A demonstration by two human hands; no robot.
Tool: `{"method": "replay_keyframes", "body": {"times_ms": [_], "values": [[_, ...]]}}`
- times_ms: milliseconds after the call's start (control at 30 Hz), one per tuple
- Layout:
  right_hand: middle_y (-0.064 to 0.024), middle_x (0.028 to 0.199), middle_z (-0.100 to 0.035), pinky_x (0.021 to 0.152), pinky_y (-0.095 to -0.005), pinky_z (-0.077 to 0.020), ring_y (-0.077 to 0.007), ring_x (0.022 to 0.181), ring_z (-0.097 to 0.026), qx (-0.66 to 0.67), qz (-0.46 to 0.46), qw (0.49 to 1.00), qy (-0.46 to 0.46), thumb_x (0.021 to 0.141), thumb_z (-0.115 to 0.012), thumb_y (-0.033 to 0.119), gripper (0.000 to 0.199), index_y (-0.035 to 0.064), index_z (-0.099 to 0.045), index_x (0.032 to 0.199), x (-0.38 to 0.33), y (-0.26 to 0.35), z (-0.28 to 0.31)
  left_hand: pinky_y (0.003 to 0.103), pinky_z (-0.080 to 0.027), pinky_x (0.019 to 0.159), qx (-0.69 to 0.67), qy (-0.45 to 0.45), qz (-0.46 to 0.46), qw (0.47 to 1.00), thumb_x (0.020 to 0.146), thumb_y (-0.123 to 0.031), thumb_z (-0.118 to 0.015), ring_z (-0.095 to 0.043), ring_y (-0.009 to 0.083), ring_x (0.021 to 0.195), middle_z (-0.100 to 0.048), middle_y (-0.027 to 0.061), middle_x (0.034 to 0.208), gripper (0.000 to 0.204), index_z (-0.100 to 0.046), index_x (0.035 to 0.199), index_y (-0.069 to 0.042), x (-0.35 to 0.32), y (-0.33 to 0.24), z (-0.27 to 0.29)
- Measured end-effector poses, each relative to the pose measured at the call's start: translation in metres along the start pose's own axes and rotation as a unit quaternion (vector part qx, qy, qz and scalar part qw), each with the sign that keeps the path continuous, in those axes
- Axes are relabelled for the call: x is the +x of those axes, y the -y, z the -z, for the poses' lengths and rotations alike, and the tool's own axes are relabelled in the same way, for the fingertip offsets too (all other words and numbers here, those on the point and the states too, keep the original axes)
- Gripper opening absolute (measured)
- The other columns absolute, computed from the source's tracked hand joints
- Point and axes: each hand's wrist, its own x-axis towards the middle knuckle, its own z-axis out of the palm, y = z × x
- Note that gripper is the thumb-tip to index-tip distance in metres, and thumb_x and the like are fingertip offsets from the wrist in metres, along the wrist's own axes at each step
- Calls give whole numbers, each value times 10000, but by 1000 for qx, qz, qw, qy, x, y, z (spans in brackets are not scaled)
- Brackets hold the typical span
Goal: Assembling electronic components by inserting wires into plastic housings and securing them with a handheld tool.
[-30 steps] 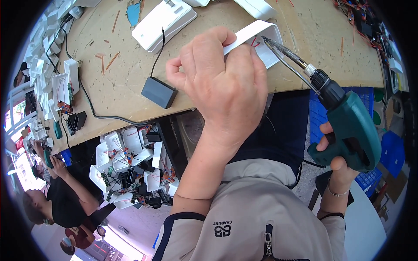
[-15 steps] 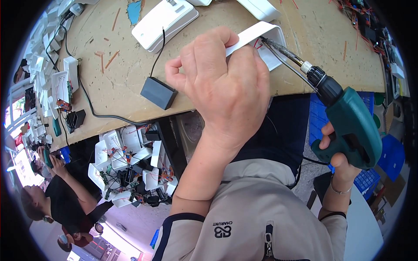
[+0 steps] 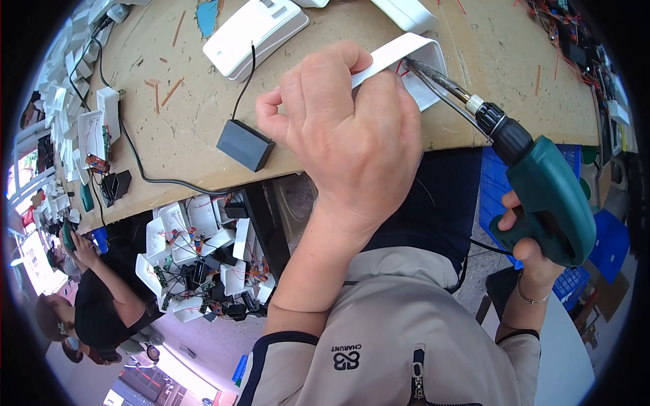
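Note:
My left hand (image 3: 359,125) is closed on a white plastic housing (image 3: 399,49) at the table's near edge, its back turned up and hiding most of the piece. In my right hand (image 3: 531,247) is a green soldering gun (image 3: 552,196) with a black collar and a metal barrel. Its tip reaches into the open side of the housing, close to a red wire (image 3: 399,66). Whether tip and wire touch is too small to tell. Left of my left hand lies a black box (image 3: 246,145) with a black cable standing up from it.
White casings (image 3: 257,34) lie on the worn table (image 3: 183,142). A bin below the edge holds white shells with circuit boards (image 3: 196,250). Farther left are an opened casing (image 3: 93,139) and piled white parts. Another person (image 3: 108,291) works at the lower left. Blue crates (image 3: 494,183) stand at right.
The soldering gun's body has shifted very slightly right and down, its tip still inside the housing. My left hand has barely moved. The person at the left has changed posture a little.

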Motion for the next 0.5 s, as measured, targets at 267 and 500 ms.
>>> {"method": "replay_keyframes", "body": {"times_ms": [267, 500], "values": [[-96, 784, -569, 556, -246, -447, -141, 621, -555, -72, -27, 996, -52, 589, -727, 436, 723, -64, -481, 1051, -5, 4, -6, 333, -248, 778, 5, -6, -3, 1000, 612, -73, -616, -455, 180, 817, -504, 30, 843, 42, -619, 654, -74, 0, 1, -1], [-106, 803, -573, 573, -250, -447, -145, 638, -562, -84, -35, 994, -59, 588, -716, 461, 707, -62, -507, 1015, -6, 5, -7, 337, -245, 766, 6, -9, -3, 1000, 612, -74, -613, -451, 182, 817, -503, 31, 839, 37, -615, 649, -74, 0, 1, -2]]}}
